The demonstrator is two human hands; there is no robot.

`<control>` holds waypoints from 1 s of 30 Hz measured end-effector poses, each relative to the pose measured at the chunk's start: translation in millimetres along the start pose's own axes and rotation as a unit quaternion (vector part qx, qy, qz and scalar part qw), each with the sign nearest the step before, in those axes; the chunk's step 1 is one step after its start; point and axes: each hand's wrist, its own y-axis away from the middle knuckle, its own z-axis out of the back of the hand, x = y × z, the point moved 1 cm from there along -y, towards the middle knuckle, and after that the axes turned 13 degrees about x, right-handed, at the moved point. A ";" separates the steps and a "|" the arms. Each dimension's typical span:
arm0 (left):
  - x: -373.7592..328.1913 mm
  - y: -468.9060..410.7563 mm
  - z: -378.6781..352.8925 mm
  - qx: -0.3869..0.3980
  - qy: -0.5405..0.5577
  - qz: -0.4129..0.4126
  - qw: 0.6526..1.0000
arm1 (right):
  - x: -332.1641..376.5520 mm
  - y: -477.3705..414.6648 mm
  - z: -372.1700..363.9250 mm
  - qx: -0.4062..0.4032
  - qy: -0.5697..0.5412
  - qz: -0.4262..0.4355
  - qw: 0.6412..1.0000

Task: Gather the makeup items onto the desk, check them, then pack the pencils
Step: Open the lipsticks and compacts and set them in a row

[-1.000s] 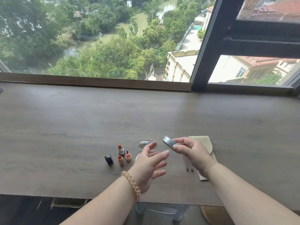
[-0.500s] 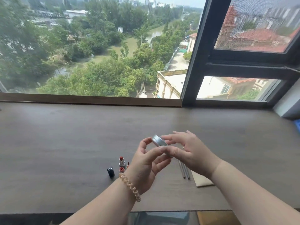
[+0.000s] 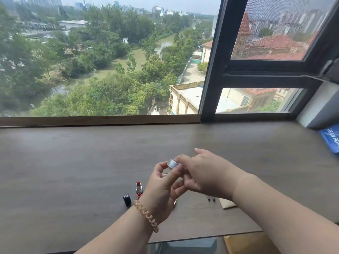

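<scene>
At the left of the group on the bench (image 3: 73, 162), a black lipstick cap (image 3: 127, 199) stands by itself. Just beside it an open lipstick (image 3: 139, 186) stands upright with its red bullet showing. A small red-topped piece (image 3: 139, 195) sits in front of that, too small to identify.

The left hand (image 3: 161, 187), with a coiled wristband (image 3: 146, 215) on its wrist, is raised above the bench. Its thumb and bent forefinger pinch the near end of a silver tin (image 3: 172, 164). The tin is held in the air between the two hands, tilted on its side. The right hand (image 3: 203, 176) meets it from the other side, fingers curled onto its far end and one finger lifted free. Whether the tin's lid is being turned I cannot tell.

Under the right wrist only the dark tips of the pencils (image 3: 209, 197) show, lying on the bench just beside a corner of a tan pouch (image 3: 227, 205). A blue packet (image 3: 331, 140) lies at the far right edge.

The gathering looks done, since the items sit together on the bench. Checking seems to be under way with the tin. The pencils are still outside the pouch, so the packing is yet to come.
</scene>
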 end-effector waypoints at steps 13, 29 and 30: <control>6.0 0.9 3.2 0.057 0.077 0.042 0.995 | -36.8 -5.3 -29.7 -0.241 -0.472 -0.156 0.833; 39.7 -18.3 5.8 -0.002 0.092 0.085 0.992 | -66.9 -15.0 -81.6 -0.184 -0.670 -0.159 0.702; 42.6 -19.0 6.4 -0.013 0.061 0.093 0.994 | -69.8 -16.1 -84.2 -0.183 -0.668 -0.163 0.703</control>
